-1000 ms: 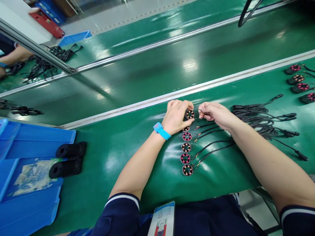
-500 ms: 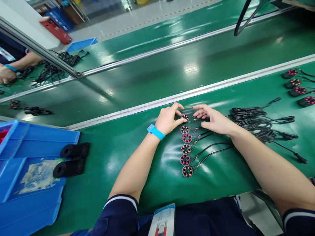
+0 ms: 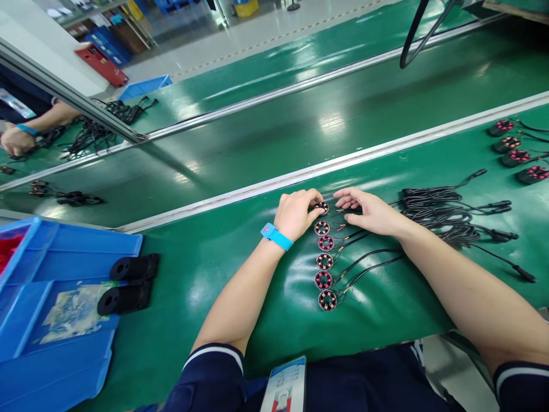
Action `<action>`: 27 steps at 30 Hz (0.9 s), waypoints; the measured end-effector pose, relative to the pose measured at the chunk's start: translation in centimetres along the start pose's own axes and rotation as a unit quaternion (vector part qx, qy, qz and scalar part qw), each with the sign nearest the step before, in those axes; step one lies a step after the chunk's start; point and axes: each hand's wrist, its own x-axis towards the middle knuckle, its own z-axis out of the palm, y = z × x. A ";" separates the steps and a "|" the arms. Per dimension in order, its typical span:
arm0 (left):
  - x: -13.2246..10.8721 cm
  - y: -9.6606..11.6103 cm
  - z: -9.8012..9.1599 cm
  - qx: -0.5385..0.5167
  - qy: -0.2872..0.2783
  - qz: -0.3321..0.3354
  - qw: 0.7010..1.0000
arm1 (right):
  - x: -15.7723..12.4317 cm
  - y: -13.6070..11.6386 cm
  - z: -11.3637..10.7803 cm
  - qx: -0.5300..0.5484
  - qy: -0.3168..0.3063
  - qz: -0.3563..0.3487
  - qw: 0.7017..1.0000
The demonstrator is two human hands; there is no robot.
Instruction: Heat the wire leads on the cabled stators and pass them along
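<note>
the core row (image 3: 325, 261), six ring-shaped wound cores on a green tabletop (image 3: 206, 315), leads away from the person and serves as the reference for position. the end core (image 3: 322, 208), at the far end of the row, is partly covered by the left hand (image 3: 297, 214), whose thumb and forefinger pinch it from the row's left side. a blue wristband (image 3: 277, 236) encircles the left wrist. the right hand (image 3: 366, 212) is held just right of the row's far end, fingers loosely curled and thumb spread apart from them; whether it touches the thin wires there cannot be told. copper-coloured and red windings both occur within the row. black leads (image 3: 375, 263) extend to the right of the row and pass behind the right forearm. farther right of the row lies a bundle of coiled black cables (image 3: 437, 200); well to the right of the row and beyond its far end stand four dark-cased cores (image 3: 507, 143). well to the left of the row lie two black tubular parts (image 3: 126, 299), and farther left a blue bin (image 3: 86, 246).
</note>
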 end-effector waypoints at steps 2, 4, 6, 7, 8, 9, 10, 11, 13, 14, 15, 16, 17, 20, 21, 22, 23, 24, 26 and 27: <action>-0.2 0.2 0.1 0.041 0.016 0.011 0.999 | 0.0 -0.1 0.1 0.002 0.009 -0.002 1.000; -0.3 0.4 0.3 0.058 0.034 0.031 0.997 | 0.0 -0.4 0.3 -0.011 0.027 0.003 1.000; -0.3 0.4 0.5 0.051 0.037 0.051 0.997 | 0.1 -0.6 0.4 -0.062 0.055 0.009 0.997; -0.3 0.4 0.7 0.047 0.036 0.058 0.997 | 0.2 -0.7 0.5 -0.098 0.065 0.008 0.993; -0.3 0.3 0.8 0.044 0.033 0.064 0.996 | 0.3 -0.7 0.5 -0.134 0.072 0.004 0.988; -0.3 0.3 0.9 0.044 0.031 0.070 0.996 | 0.3 -0.7 0.4 -0.162 0.073 -0.001 0.984; -0.2 0.3 1.0 0.046 0.031 0.075 0.996 | 0.4 -0.7 0.4 -0.182 0.069 -0.005 0.981; -0.2 0.3 1.1 0.049 0.032 0.080 0.995 | 0.5 -0.7 0.4 -0.196 0.063 -0.005 0.979; -0.1 0.4 1.3 0.057 0.033 0.089 0.994 | 0.6 -0.7 0.3 -0.208 0.058 0.003 0.976; -0.1 0.5 1.3 0.061 0.034 0.092 0.993 | 0.6 -0.7 0.4 -0.211 0.058 0.010 0.976; 0.0 0.6 1.3 0.066 0.034 0.095 0.993 | 0.6 -0.7 0.4 -0.213 0.057 0.018 0.975; 0.0 0.6 1.4 0.071 0.034 0.096 0.992 | 0.7 -0.7 0.5 -0.214 0.056 0.025 0.975; 0.0 0.6 1.4 0.075 0.033 0.095 0.992 | 0.7 -0.7 0.6 -0.214 0.054 0.032 0.975; 0.1 0.6 1.3 0.066 0.033 0.081 0.994 | 0.8 -0.9 0.6 -0.216 0.061 0.044 0.974; 0.1 0.6 1.2 0.055 0.036 0.074 0.995 | 0.7 -1.0 0.4 -0.210 0.072 0.043 0.974; 0.1 0.5 0.9 0.041 0.042 0.067 0.996 | 0.5 -1.3 0.1 -0.201 0.088 0.041 0.975; 0.0 0.5 0.5 0.026 0.051 0.060 0.997 | 0.3 -1.5 -0.3 -0.189 0.106 0.036 0.976; 0.0 0.5 0.0 0.013 0.061 0.055 0.997 | -0.1 -1.9 -0.8 -0.178 0.126 0.030 0.975; -0.2 0.4 -1.2 0.007 0.077 0.047 0.996 | -0.9 -2.6 -2.2 -0.168 0.168 0.020 0.971; -0.3 0.5 -1.9 0.018 0.076 0.045 0.996 | -1.3 -3.0 -2.9 -0.166 0.189 0.017 0.968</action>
